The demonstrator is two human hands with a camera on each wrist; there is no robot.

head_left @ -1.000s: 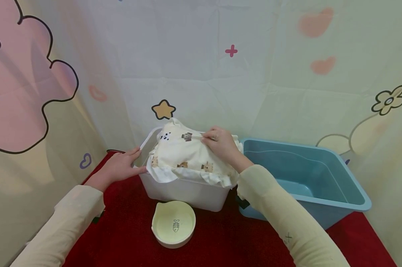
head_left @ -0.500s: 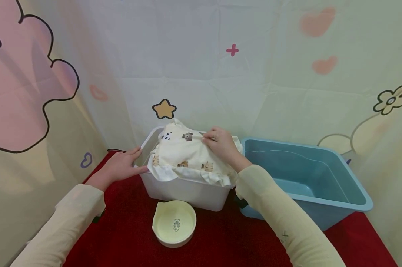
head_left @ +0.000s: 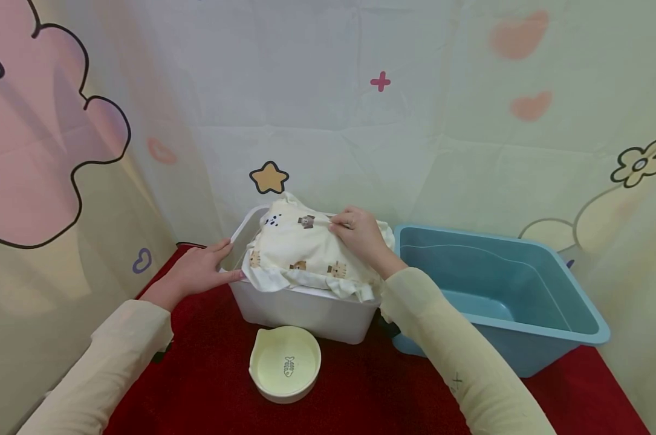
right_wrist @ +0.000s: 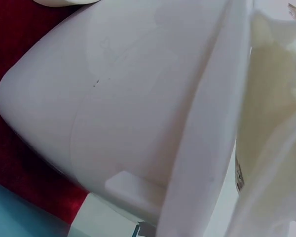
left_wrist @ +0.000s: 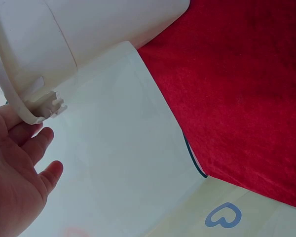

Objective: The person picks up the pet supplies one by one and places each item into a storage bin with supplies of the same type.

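I recorded the cloth (head_left: 308, 244) lying across the mouth of the white bin (head_left: 306, 314), rumpled, with its animal-head prints facing up. Its long axis ran left to right, in line with the bin's own length; one corner rose to a peak pointing at the curtain (head_left: 317, 90), and its frilled edge hung over the near rim. At the left end I noted a part of the mouth left uncovered, with the inner wall in sight.

The left hand (head_left: 197, 269) held that left end, its thumb along the near corner and its fingers clamped on the rim. My left-wrist view had the outer fingers loosely bent beneath the rim, apart from each other. The right hand (head_left: 363, 238) rested over the right half of the cloth, fingers and thumb together, clamped on a pinched fold. My right-wrist view gave mostly bin wall and blurred cloth, so I could not check the fingertips there.

The white bin's long axis ran left to right, its right end slightly nearer the wearer. The blue bin (head_left: 545, 350) stood just to its right. The bowl (head_left: 270, 359), marked with a fish skeleton inside, sat in front of the white bin on the red-covered tabletop (head_left: 360, 399), one pointed ear aimed away from the wearer.
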